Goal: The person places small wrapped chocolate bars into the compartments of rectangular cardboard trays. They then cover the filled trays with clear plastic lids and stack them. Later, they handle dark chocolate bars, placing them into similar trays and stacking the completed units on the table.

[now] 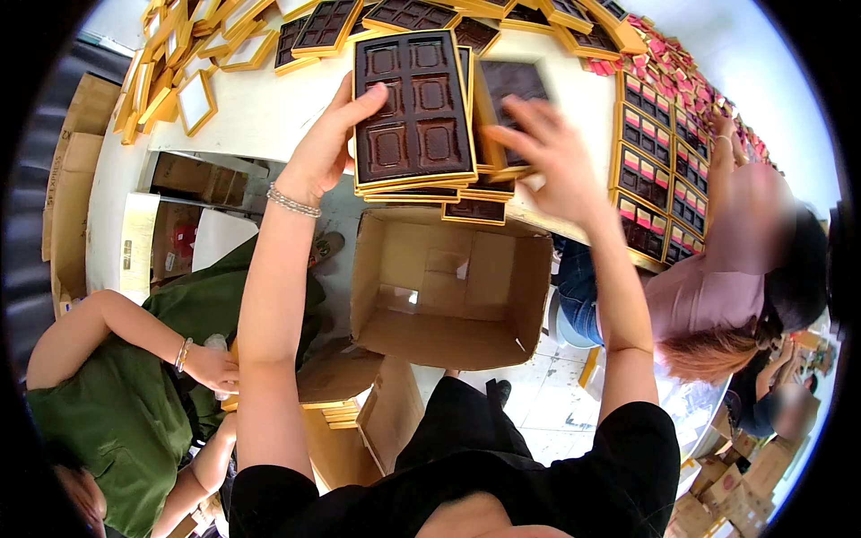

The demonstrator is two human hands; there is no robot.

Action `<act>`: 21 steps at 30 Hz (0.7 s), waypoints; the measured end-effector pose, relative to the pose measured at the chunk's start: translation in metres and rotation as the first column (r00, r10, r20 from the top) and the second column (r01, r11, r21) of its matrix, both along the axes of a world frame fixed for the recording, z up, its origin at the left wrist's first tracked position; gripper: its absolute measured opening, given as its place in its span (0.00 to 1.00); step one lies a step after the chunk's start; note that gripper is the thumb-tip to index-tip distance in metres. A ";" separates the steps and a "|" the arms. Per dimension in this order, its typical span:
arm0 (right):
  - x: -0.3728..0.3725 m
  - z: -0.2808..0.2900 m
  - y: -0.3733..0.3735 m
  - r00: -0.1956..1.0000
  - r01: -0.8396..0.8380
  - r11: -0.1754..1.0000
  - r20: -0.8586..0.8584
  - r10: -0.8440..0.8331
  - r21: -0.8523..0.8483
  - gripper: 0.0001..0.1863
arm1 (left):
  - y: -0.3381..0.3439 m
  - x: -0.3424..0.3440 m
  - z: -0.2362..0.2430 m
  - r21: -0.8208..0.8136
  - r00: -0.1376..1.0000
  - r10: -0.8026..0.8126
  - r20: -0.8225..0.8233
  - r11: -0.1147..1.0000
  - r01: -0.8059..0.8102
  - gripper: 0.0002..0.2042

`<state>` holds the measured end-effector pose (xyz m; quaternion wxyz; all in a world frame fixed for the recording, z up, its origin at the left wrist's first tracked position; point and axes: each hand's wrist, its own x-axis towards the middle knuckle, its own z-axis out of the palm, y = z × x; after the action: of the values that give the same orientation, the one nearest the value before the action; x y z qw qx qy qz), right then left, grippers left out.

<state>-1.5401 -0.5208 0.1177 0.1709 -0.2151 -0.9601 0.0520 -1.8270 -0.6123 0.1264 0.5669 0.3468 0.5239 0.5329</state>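
My left hand (336,134) grips the side of a gold-edged box with a dark brown six-compartment tray (414,108), its thumb on the tray. The compartments that show in it hold nothing. More such boxes lie beneath it in an uneven pile, at the table's near edge. My right hand (552,152) is smeared by motion, its fingers over another dark-trayed box (511,85) just right of the pile. That box is blurred too, and whether the fingers grip it cannot be made out.
Below the pile stands an open cardboard carton (448,278). Loose gold-edged boxes (193,103) heap up at the far left of the white table (260,117). At right, filled trays (641,170) stand in rows, beside a person in pink (717,296). A person in green (117,394) sits at left.
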 end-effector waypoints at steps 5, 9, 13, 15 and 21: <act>-0.014 -0.010 0.009 0.915 -0.064 0.796 -0.354 -0.194 -0.602 0.39 | 0.006 -0.016 -0.018 -0.052 0.998 0.017 0.068 0.999 -0.013 0.44; 0.028 -0.063 0.139 0.688 0.592 0.737 -0.270 -0.673 -0.327 0.39 | 0.033 -0.076 -0.092 -0.042 0.846 0.229 -0.482 0.958 -0.284 0.43; 0.009 -0.122 0.224 0.587 0.807 0.560 -0.151 -0.795 0.189 0.40 | 0.047 -0.107 -0.261 -0.096 -0.655 -0.402 -0.640 0.887 -0.451 0.35; 0.003 -0.134 0.252 0.627 0.745 0.570 -0.074 -0.775 0.347 0.41 | 0.047 -0.099 -0.283 -0.144 -0.725 -0.472 -0.501 0.872 -0.469 0.35; 0.025 -0.128 0.320 0.625 0.669 0.564 0.046 -0.780 0.484 0.15 | 0.059 -0.067 -0.254 -0.195 -0.626 -0.419 -0.658 0.897 -0.396 0.34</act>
<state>-1.5152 -0.2006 -0.0106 0.0944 -0.5553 -0.7843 -0.2600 -1.8936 -0.5532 -0.1273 -0.1764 0.4883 0.8192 -0.2434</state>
